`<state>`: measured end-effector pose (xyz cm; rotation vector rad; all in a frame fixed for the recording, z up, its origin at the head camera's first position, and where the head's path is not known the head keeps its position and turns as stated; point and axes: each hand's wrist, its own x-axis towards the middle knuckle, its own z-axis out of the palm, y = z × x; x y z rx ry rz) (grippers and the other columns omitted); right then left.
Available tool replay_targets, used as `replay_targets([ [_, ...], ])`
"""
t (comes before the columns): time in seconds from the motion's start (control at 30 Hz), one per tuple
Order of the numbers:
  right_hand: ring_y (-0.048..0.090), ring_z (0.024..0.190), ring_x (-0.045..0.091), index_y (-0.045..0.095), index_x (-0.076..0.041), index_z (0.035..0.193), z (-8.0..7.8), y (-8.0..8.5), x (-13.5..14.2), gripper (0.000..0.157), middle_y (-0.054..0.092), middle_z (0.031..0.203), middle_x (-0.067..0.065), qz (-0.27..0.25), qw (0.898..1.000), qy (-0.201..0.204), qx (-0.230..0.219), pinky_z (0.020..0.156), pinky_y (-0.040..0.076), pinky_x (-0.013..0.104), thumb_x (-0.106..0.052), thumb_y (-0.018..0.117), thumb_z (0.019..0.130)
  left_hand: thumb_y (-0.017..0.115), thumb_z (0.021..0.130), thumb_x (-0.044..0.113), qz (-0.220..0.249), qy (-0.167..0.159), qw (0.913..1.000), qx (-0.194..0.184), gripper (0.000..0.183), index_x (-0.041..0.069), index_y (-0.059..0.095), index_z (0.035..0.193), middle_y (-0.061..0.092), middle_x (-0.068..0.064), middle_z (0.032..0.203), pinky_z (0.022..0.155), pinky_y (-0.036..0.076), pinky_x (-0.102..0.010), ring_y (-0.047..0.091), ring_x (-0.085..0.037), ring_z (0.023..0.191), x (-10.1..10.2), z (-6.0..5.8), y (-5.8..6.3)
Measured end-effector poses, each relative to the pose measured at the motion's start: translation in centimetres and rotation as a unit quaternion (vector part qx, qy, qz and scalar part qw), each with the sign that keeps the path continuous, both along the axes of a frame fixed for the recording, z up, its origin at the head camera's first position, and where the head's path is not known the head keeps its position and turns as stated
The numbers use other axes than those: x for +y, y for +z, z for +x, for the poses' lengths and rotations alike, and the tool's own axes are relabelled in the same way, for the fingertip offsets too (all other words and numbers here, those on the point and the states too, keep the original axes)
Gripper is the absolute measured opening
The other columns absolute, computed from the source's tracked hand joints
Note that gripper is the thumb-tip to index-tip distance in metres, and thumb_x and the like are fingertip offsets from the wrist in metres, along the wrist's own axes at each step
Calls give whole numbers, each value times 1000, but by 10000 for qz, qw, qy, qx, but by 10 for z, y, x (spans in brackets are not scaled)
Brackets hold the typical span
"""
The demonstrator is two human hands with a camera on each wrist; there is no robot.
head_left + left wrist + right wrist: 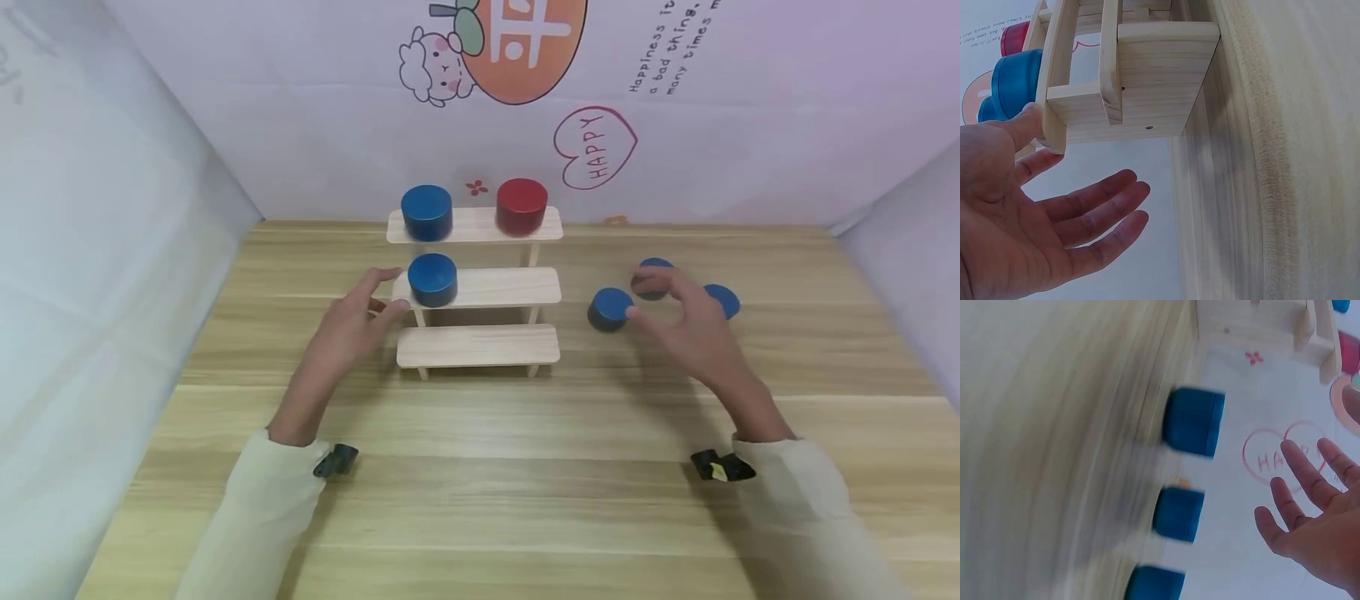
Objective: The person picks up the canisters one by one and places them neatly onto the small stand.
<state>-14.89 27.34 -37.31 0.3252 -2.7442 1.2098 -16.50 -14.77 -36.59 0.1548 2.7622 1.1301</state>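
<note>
A three-tier wooden shelf [504, 286] stands on the table. My left hand [348, 329] is at its left side, thumb and forefinger at either edge of the middle board's end; the left wrist view shows the other fingers [1099, 215] stretched out. Beside the thumb, a blue round tin [432, 280] sits on the middle board. Another blue tin [427, 212] and a red tin [521, 206] stand on the top board. My right hand [693, 329] hovers with spread fingers over blue tins on the table: a nearer one [611, 309], a farther one [656, 265] and a right one [723, 301].
The bottom board [477, 346] of the shelf is bare. Behind the table [510, 483] hangs a white printed cloth [315, 125], with more white cloth [82, 292] at the sides. Each sleeve carries a small dark device [336, 460] at the wrist.
</note>
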Motion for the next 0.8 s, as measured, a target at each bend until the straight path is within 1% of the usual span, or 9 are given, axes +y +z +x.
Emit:
replay_targets([
  [0.13, 41, 133, 39, 50, -9, 143, 2, -2, 20, 53, 60, 129, 17, 8, 9999, -128, -25, 105, 28, 63, -27, 68, 97, 57, 103, 38, -33, 20, 10000, 3, 55, 24, 38, 153, 62, -20, 127, 84, 52, -53, 60, -36, 114, 2, 0, 1],
  [0.37, 41, 131, 46, 47, -9, 146, 5, -7, 51, 55, 59, 129, 21, 222, 9988, -431, 80, 107, 24, 66, -26, 68, 97, 57, 103, 37, 4, -15, 10000, 29, 55, 23, 38, 153, 62, -18, 127, 83, 52, -51, 60, -34, 114, 5, -1, 2],
  [0.53, 39, 132, 49, 46, -6, 146, 2, -9, 67, 58, 56, 133, 26, 393, 9979, -508, 22, 107, 23, 67, -26, 69, 97, 57, 103, 38, 2, 75, 10000, -14, 55, 23, 38, 153, 61, -18, 130, 85, 52, -52, 59, -34, 116, 5, 0, 3],
  [0.67, 38, 132, 51, 45, -4, 147, 2, -10, 77, 60, 52, 138, 28, 409, 9975, -572, -34, 103, 25, 70, -26, 69, 96, 56, 103, 38, -13, 47, 10000, 22, 55, 22, 39, 152, 61, -19, 129, 84, 52, -52, 60, -35, 114, 3, 1, 4],
  [0.8, 34, 131, 55, 44, -1, 147, 1, -12, 85, 61, 44, 144, 30, 418, 9974, -591, -38, 101, 24, 73, -26, 68, 97, 56, 103, 38, -21, 57, 10000, 8, 55, 22, 39, 153, 61, -19, 128, 85, 52, -53, 60, -36, 113, 1, 3, 3],
])
